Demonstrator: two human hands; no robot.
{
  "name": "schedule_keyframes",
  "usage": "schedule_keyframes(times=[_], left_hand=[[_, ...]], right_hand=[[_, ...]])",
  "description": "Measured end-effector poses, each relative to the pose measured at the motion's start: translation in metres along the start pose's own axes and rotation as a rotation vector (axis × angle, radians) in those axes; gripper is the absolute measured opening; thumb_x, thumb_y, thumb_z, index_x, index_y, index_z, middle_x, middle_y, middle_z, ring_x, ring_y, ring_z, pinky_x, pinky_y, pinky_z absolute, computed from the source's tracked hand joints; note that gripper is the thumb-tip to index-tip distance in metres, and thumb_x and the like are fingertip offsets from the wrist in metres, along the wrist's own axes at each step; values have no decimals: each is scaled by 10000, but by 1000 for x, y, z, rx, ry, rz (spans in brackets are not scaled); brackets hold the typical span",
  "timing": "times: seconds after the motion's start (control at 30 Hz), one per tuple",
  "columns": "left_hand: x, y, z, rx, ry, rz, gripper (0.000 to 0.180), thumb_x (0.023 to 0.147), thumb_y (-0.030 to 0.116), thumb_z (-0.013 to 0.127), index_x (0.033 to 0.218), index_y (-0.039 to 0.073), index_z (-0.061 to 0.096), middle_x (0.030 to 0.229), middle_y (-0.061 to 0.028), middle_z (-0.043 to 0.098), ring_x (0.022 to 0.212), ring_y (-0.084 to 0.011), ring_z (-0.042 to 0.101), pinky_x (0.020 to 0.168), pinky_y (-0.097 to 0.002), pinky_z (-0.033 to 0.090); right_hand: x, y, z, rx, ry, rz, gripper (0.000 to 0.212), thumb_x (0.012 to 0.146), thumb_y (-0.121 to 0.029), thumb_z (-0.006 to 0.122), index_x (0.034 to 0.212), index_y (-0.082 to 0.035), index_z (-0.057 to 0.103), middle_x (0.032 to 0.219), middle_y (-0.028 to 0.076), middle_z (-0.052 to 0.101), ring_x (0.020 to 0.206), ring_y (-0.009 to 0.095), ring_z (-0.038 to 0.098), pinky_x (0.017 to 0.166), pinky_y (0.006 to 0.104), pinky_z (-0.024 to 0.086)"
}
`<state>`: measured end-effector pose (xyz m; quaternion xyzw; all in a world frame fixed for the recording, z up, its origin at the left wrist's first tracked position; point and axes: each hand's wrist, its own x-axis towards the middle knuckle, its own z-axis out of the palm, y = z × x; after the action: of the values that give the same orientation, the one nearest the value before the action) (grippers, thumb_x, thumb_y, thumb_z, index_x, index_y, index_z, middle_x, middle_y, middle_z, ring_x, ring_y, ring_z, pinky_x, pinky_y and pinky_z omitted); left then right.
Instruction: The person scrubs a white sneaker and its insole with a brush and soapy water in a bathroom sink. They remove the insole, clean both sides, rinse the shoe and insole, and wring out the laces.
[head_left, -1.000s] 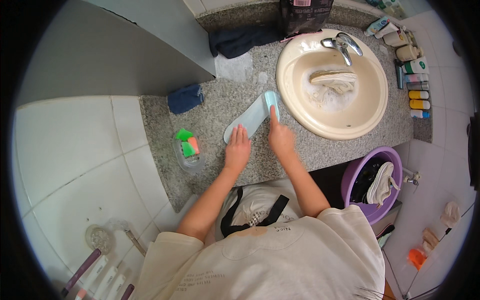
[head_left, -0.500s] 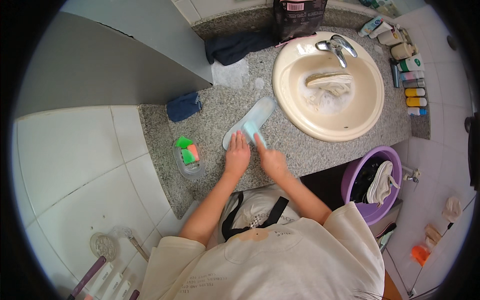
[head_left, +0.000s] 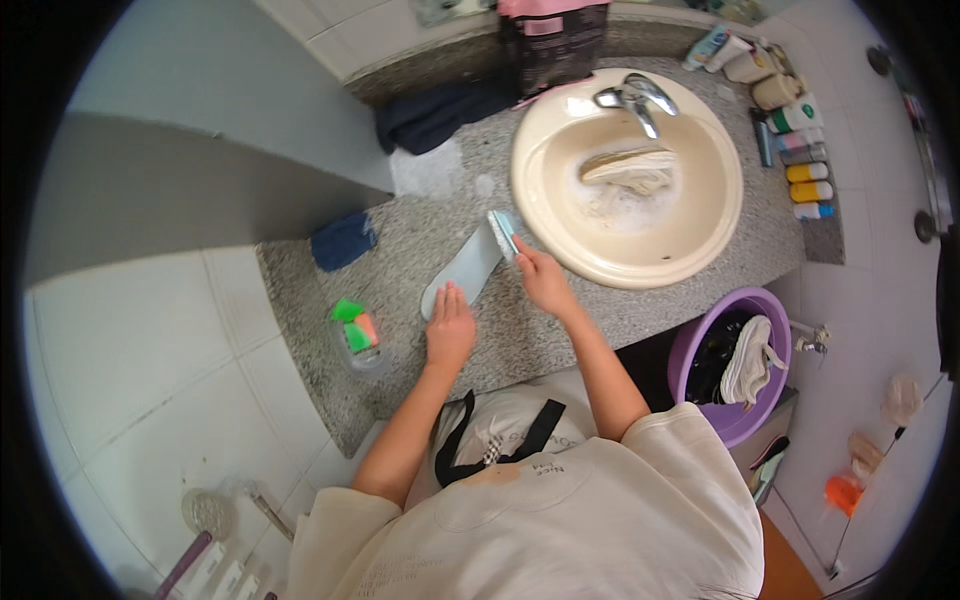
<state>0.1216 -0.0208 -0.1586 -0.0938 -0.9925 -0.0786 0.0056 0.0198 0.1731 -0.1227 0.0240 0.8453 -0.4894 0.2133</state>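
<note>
A pale blue-grey shoe insole [head_left: 466, 274] lies slantwise on the speckled stone counter [head_left: 510, 345]. My left hand [head_left: 450, 330] presses on its near end, fingers stretched out flat. In my right hand [head_left: 546, 282] is the handle of a light blue scrubbing brush [head_left: 503, 234]. The brush's white bristles are at the far end of the insole, covering part of it; whether they touch it I cannot tell. Beside the left hand stands a clear soap dish [head_left: 362, 362] with green and orange pieces in it.
At the right, the cream sink [head_left: 720, 215] holds sudsy water and a cream cloth item [head_left: 640, 168] under the faucet [head_left: 637, 98]. A purple basin [head_left: 680, 375] sits below the counter edge. Dark blue cloths [head_left: 343, 242] and several bottles [head_left: 808, 172] line the counter.
My right hand has moved the brush away from the left hand to the insole's far end, turning it so its bristles show. The left hand stays on the insole. The whole view has shifted slightly.
</note>
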Motion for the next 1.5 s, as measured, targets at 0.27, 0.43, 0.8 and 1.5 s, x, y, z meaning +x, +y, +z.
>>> schedule_keyframes(times=[0.27,0.43,0.8,1.5], left_hand=[[-1,1,3,24,-57,-48,400,837,109,578,1191,-75,551,1292,-225,523,1207,-348,505,975,-357,456],[2,3,-4,3,-68,-51,401,833,91,576,1192,-85,544,1297,-233,514,1204,-363,505,967,-369,465],[2,9,-11,-3,-108,-111,434,822,77,573,1220,-83,509,1323,-234,488,1225,-369,484,966,-376,462],[-34,-16,-23,-299,-6,-190,447,767,6,560,1205,-76,534,1330,-198,501,1255,-331,464,1020,-406,410]], right_hand=[[28,85,-223,70,195,446,325,920,-186,541,1165,24,578,733,109,673,486,143,562,425,283,440],[82,172,-267,-780,47,431,165,858,-113,570,936,20,630,833,185,691,717,302,691,652,402,554],[106,177,-232,-95,-481,609,222,916,-177,534,1063,-50,641,798,31,647,580,100,524,489,253,438],[-63,3,-37,-134,62,-102,493,941,-77,486,1421,-99,375,994,204,603,851,261,611,782,332,475]])
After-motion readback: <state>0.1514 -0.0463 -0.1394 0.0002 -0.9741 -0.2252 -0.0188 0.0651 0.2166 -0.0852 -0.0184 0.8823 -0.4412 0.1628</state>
